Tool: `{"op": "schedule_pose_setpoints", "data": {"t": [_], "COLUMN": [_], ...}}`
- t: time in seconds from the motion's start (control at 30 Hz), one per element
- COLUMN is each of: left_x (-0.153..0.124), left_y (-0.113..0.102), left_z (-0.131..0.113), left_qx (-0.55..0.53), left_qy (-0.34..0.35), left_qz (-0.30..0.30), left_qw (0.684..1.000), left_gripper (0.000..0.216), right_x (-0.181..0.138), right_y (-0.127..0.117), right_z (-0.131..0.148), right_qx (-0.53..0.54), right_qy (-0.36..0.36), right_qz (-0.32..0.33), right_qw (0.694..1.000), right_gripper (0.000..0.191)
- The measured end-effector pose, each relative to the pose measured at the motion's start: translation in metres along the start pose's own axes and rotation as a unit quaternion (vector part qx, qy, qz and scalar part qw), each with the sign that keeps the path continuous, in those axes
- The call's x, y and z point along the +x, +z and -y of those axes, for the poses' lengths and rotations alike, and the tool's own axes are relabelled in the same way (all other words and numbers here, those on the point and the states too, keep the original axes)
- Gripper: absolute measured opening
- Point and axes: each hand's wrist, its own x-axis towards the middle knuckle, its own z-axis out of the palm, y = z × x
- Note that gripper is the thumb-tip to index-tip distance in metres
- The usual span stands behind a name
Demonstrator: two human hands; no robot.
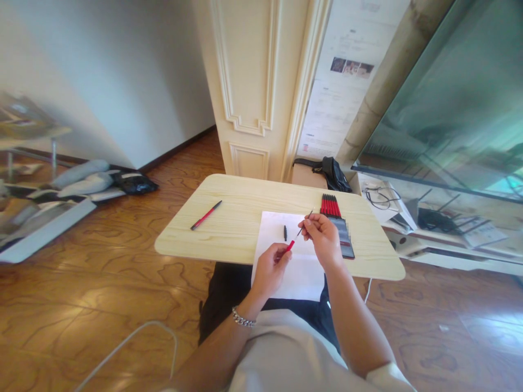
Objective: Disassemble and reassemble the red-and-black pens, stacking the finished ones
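Note:
My left hand (270, 268) is closed around a red pen barrel (290, 245), which points up and to the right. Between the fingertips of my right hand (322, 237) is a thin dark pen refill (301, 230). Its lower end meets the open end of the barrel or sits just inside it; I cannot tell how deep. Both hands are above a white sheet of paper (261, 239) that hangs over the table's near edge. A short black pen part (285, 233) lies on the paper, left of my right hand.
On the pale wooden table (232, 201), a red and black pen (206, 215) lies at the left. Several red pens (330, 205) stick out of a dark pack (346, 239) at the right. Behind stands a cream panel (245, 65); a black bag (337, 174) and a large screen (457, 103) are beyond.

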Motion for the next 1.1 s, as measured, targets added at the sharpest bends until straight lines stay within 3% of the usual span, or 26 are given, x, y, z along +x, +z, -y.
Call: {"op": "schedule_pose_setpoints", "data": {"t": [0.27,0.53,0.7,0.87,0.93,1.0,1.1], "left_x": [0.001,0.002,0.001,0.000,-0.001,0.000,0.000], "left_y": [-0.001,0.002,0.001,-0.002,-0.004,-0.006,-0.008], "left_z": [0.000,0.002,0.006,0.008,0.009,0.010,0.010], "left_qx": [0.015,-0.028,-0.035,-0.060,-0.065,-0.075,-0.095], "left_qy": [0.002,-0.009,-0.014,-0.019,-0.029,-0.041,-0.052], "left_qz": [0.017,0.018,0.021,0.024,0.018,0.008,-0.002], "left_qw": [1.000,0.999,0.999,0.998,0.997,0.996,0.994], "left_gripper": [0.024,0.027,0.027,0.027,0.027,0.027,0.028], "right_x": [-0.004,-0.017,-0.019,-0.013,-0.005,0.007,0.025], "right_y": [-0.003,0.000,-0.002,-0.008,-0.012,-0.015,-0.013], "right_z": [-0.007,-0.029,-0.034,-0.037,-0.044,-0.054,-0.068], "right_qx": [-0.020,-0.142,-0.141,-0.082,-0.087,-0.156,-0.322], "right_qy": [0.004,0.025,0.034,0.076,0.088,0.083,0.057], "right_qz": [0.006,0.036,0.039,0.124,0.122,0.077,0.048], "right_qw": [1.000,0.989,0.989,0.986,0.985,0.981,0.944], "right_gripper": [0.023,0.023,0.023,0.027,0.030,0.028,0.020]}}
